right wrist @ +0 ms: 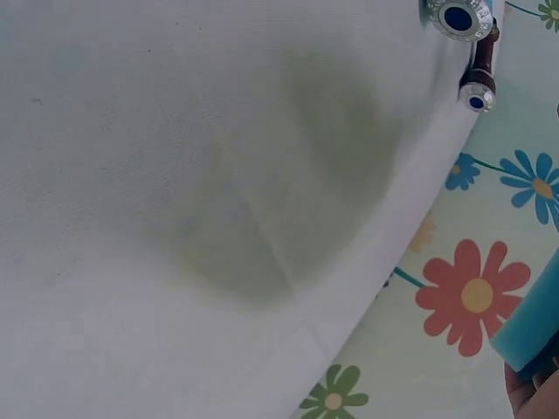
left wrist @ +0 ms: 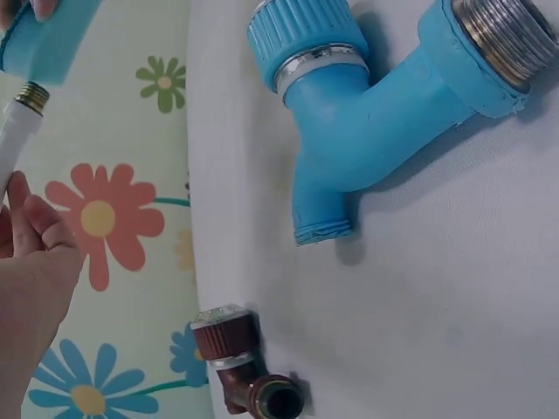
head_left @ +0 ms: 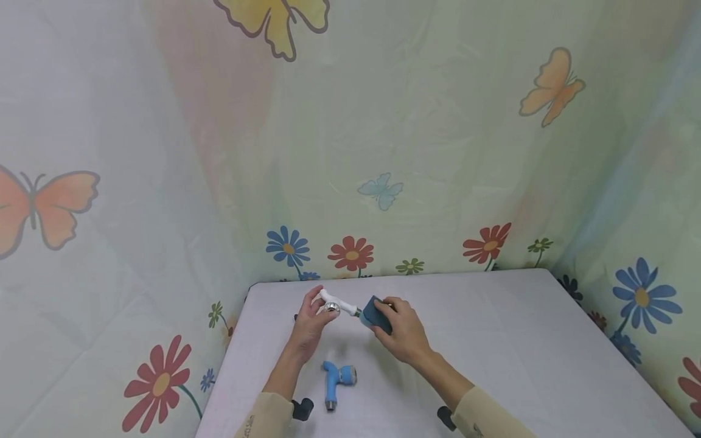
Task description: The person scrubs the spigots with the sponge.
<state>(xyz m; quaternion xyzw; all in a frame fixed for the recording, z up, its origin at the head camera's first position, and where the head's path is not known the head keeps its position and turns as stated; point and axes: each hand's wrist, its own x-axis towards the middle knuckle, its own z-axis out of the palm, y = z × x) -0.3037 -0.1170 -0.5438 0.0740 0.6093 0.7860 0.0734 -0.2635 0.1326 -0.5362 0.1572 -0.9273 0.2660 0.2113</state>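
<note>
A white plastic faucet (head_left: 345, 306) with a silver-rimmed knob is held up above the table, its threaded metal end pointing right. My left hand (head_left: 308, 328) grips it by the knob and spout side. In my right hand (head_left: 406, 331) is a two-tone blue sponge (head_left: 378, 315), held at the faucet's threaded end. The left wrist view shows the sponge (left wrist: 54, 42) right by the brass-coloured thread (left wrist: 33, 96); whether they touch I cannot tell. On the table, nearer me and between my forearms, lies a blue faucet (head_left: 331, 383).
A dark red-brown faucet (left wrist: 229, 349) lies near the table's left edge, mostly hidden behind my left hand in the head view. The white-covered table (head_left: 493, 353) meets a curtain (head_left: 438, 152) printed with flowers and butterflies at its back.
</note>
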